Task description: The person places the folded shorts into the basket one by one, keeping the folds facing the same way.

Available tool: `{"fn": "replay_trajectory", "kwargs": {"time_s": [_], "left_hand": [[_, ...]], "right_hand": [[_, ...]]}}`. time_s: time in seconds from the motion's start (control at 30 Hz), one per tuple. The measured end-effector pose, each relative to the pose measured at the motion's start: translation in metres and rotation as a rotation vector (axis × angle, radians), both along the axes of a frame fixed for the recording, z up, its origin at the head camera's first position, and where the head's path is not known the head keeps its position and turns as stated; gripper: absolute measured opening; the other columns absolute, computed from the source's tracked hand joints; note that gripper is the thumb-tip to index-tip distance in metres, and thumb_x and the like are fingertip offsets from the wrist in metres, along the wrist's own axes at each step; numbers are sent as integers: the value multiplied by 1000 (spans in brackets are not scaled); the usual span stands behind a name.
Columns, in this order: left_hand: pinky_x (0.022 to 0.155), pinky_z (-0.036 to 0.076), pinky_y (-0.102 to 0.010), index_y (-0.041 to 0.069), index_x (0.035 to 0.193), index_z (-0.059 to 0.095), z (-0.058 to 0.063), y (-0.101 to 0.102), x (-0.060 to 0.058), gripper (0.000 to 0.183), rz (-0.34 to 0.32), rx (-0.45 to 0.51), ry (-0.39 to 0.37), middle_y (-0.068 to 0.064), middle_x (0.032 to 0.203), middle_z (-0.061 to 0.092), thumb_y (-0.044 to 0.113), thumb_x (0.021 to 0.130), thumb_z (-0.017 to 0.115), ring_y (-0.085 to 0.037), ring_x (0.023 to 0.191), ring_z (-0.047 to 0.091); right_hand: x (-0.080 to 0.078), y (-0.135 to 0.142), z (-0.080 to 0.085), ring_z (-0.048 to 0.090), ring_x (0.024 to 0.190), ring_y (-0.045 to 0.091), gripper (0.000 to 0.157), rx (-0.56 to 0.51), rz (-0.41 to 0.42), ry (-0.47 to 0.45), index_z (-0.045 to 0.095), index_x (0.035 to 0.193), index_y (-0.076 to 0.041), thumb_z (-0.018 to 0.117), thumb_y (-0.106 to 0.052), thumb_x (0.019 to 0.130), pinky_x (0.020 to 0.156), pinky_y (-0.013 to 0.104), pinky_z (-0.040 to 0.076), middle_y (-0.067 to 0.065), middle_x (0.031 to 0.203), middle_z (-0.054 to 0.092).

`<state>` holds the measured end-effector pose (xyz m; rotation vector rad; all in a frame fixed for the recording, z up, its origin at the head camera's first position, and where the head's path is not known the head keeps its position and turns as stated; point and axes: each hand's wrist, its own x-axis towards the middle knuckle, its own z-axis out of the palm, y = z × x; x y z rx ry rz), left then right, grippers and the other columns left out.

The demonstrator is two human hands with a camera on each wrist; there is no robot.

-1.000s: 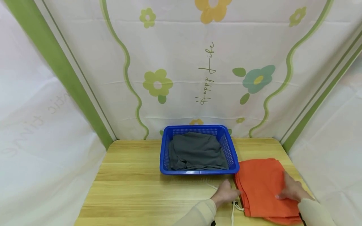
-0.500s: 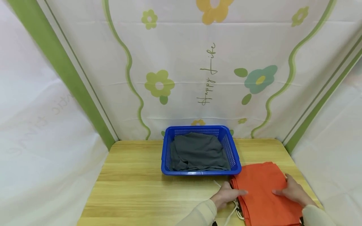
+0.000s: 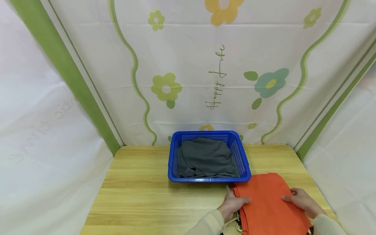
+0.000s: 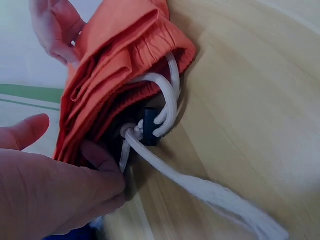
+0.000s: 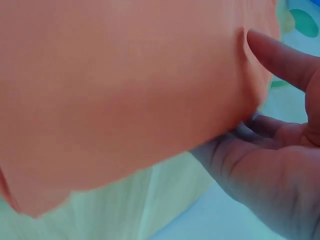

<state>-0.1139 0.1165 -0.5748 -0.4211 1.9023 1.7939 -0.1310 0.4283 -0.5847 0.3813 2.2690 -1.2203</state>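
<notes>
A folded orange garment (image 3: 265, 205) lies at the front right of the table, its upper left corner at the basket's front edge. My left hand (image 3: 232, 204) grips its left edge, thumb above and fingers tucked under the folds. On the opposite side my right hand (image 3: 302, 200) holds the right edge, its thumb (image 5: 280, 57) over the cloth and the other fingers beneath. From the gathered hem in the left wrist view hangs a white drawstring (image 4: 167, 167) with a black cord lock (image 4: 150, 127), close by the left fingers.
A blue perforated basket (image 3: 209, 179) stands at the back middle of the wooden table (image 3: 138, 186). Dark grey folded cloth (image 3: 207, 156) lies inside it. White printed curtains (image 3: 188, 58) enclose the table at the back and both sides.
The orange garment has slid left and toward me. My left thumb has come over its left edge, and my right hand has shifted from its top to grip the right edge.
</notes>
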Motion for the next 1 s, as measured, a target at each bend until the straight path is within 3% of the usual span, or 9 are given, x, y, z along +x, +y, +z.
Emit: {"fn": "replay_trajectory", "kwargs": {"time_s": [0.1, 0.2, 0.37, 0.47, 0.6, 0.7, 0.83, 1.0], "left_hand": [[102, 47, -54, -10, 139, 43, -3, -2, 1, 76, 1, -9, 21, -19, 122, 62, 6, 77, 86, -37, 115, 59], [99, 49, -53, -6, 129, 50, -6, -3, 3, 68, 5, -60, 51, -15, 115, 62, 6, 74, 89, -35, 109, 61], [101, 46, -57, -13, 136, 47, -6, -4, 5, 82, 24, -152, 121, -23, 122, 60, 4, 69, 91, -41, 116, 57], [100, 47, -57, -13, 131, 49, -6, -6, 7, 75, 25, -167, 165, -23, 119, 60, -1, 69, 89, -42, 114, 58], [96, 50, -55, -6, 116, 53, -4, -10, 10, 56, 10, -119, 197, -16, 107, 60, -7, 70, 85, -36, 105, 60], [97, 50, -54, -4, 117, 54, 2, -14, 10, 56, -7, -54, 203, -13, 108, 60, -10, 70, 83, -34, 105, 61], [96, 51, -53, 1, 122, 55, 17, -21, 13, 58, -39, 17, 203, -8, 111, 62, -12, 72, 81, -29, 105, 62], [95, 52, -54, 8, 121, 57, 33, -31, 19, 52, -63, 106, 158, -3, 110, 64, -11, 77, 80, -27, 103, 65]], "right_hand": [[4, -7, 1, 65, 104, 36, 80, -53, -12, -21, 26, 139, 29, 67, -27, 99, 85, 48, 56, 35, 122, 58], [9, -15, 1, 64, 108, 36, 76, -81, 10, -13, 26, 139, 29, 64, -25, 101, 87, 49, 55, 33, 123, 59], [17, -25, 1, 60, 114, 37, 75, -109, 32, 15, 26, 141, 28, 62, -26, 103, 91, 49, 53, 34, 130, 55], [20, -28, 3, 58, 118, 40, 79, -137, 44, 19, 21, 143, 27, 61, -28, 103, 93, 50, 53, 38, 135, 49], [27, -26, 8, 55, 123, 39, 82, -233, 76, 8, 13, 146, 27, 58, -29, 105, 94, 48, 52, 41, 143, 41], [31, -20, 13, 54, 124, 35, 82, -315, 95, -11, 6, 145, 28, 55, -26, 107, 95, 45, 52, 40, 145, 39], [34, -16, 21, 53, 125, 34, 83, -348, 83, -41, 1, 146, 27, 54, -25, 107, 96, 46, 52, 41, 147, 34], [38, -13, 36, 58, 119, 26, 77, -388, 118, -27, 5, 147, 26, 51, -23, 108, 94, 46, 53, 27, 141, 51]]}}
